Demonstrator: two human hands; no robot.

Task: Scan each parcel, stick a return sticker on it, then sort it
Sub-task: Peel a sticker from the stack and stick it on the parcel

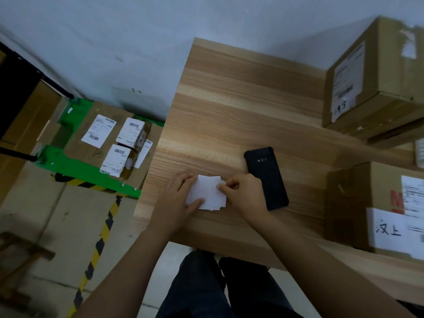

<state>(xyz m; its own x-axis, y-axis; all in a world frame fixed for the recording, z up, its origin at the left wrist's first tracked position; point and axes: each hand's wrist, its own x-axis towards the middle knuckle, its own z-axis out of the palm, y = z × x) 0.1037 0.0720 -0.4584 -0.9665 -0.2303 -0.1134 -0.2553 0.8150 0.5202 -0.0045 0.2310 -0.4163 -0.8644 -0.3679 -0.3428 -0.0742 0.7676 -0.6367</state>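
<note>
A small stack of white return stickers (207, 195) lies on the wooden table (229, 106) near its front edge. My left hand (177, 200) holds the stack's left side, thumb on top and fingers along the edge. My right hand (242, 193) pinches the right edge of the top sticker with thumb and forefinger. A black phone (267, 177) lies face down just right of my right hand. Several labelled parcels (119, 148) sit on a green cart (68, 161) to the left of the table.
Two large cardboard boxes stand on the table's right side, one at the back (371, 83) and one nearer (376, 210) with handwritten white labels. Flattened cardboard and yellow-black floor tape (98, 246) lie at lower left. My legs show under the table's front edge.
</note>
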